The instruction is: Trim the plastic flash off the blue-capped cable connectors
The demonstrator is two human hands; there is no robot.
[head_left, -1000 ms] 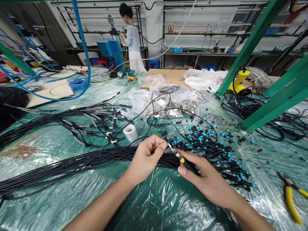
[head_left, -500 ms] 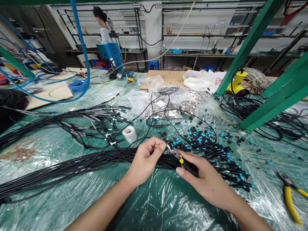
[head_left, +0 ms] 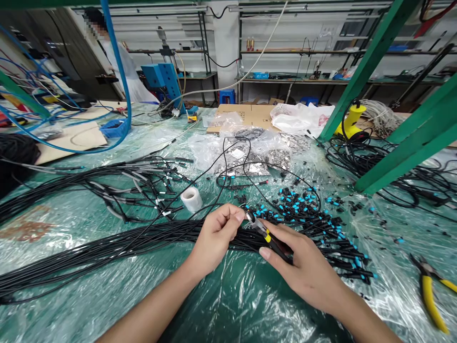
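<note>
My left hand (head_left: 216,236) pinches the end of a thin black cable (head_left: 246,218) between thumb and forefinger, just above a long bundle of black cables (head_left: 107,245) lying across the plastic-covered green table (head_left: 228,305). My right hand (head_left: 303,267) grips small black-and-yellow cutters (head_left: 266,234), whose metal tip touches the pinched cable end. Right behind my hands lie several black cable ends with blue connectors (head_left: 321,228).
A white tape roll (head_left: 191,198) stands left of my hands. Yellow-handled pliers (head_left: 430,290) lie at the right edge. Bags of metal parts (head_left: 250,159), a cardboard box (head_left: 250,114) and green frame posts (head_left: 403,152) are beyond. A person in white (head_left: 121,66) stands far left.
The cutter tip has closed in on the pinched cable end. The person in the background has walked from the centre to the far left.
</note>
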